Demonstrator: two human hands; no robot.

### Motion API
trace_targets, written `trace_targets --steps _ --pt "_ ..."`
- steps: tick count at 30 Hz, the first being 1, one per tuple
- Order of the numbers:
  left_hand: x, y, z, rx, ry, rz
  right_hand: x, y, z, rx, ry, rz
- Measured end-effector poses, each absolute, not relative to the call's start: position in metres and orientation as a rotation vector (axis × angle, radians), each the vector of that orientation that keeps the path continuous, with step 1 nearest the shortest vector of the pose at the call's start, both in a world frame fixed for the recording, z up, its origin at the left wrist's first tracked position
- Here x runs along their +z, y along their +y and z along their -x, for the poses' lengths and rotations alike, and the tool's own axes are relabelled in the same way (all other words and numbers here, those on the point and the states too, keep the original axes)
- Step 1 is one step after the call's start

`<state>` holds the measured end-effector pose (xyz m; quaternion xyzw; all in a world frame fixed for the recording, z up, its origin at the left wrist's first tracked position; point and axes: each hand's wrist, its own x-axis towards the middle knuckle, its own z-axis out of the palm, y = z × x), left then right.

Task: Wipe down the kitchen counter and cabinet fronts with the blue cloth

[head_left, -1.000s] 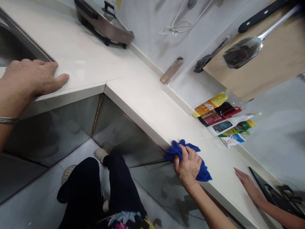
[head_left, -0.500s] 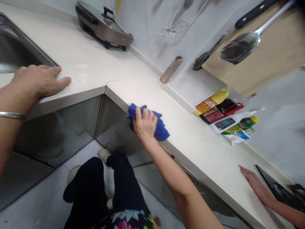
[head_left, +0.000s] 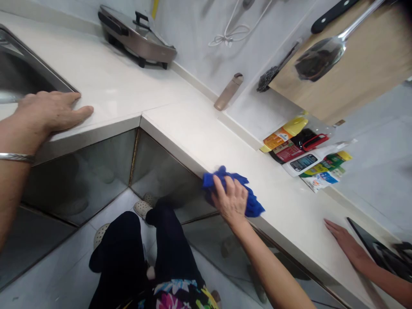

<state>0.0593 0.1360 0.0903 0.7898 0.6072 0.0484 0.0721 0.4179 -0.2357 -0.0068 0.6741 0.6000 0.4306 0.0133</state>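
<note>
My right hand [head_left: 230,201] grips a bunched blue cloth [head_left: 254,205] and presses it on the front edge of the white L-shaped counter [head_left: 193,128]. My left hand [head_left: 51,112] lies flat on the counter's other wing, fingers stretched out, just beside the steel sink [head_left: 19,73]. A silver bangle [head_left: 16,157] circles that wrist.
Another person's hand [head_left: 343,239] rests flat on the counter at the right, near a black stove top [head_left: 380,253]. A lidded electric pan [head_left: 138,36] stands at the back. Several packets [head_left: 302,150] lean at the wall. A ladle [head_left: 318,60] and wooden board [head_left: 360,68] hang above.
My right hand slid the cloth left along the counter edge toward the corner, then back right to about the middle. My left hand stayed put.
</note>
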Motion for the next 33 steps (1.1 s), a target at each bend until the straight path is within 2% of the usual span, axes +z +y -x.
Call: trace_targets --steps 6,10,33 --pt "0.079 0.152 -0.06 0.1 1.833 -2.405 -0.01 -0.335 -0.458 1.279 1.741 -2.141" --pt "0.077 0.152 -0.059 0.131 1.802 -2.42 -0.008 -0.332 -0.458 1.302 1.711 -2.163" --pt "0.071 0.141 -0.063 0.196 1.824 -2.449 0.032 0.002 -0.331 1.028 2.146 -1.864"
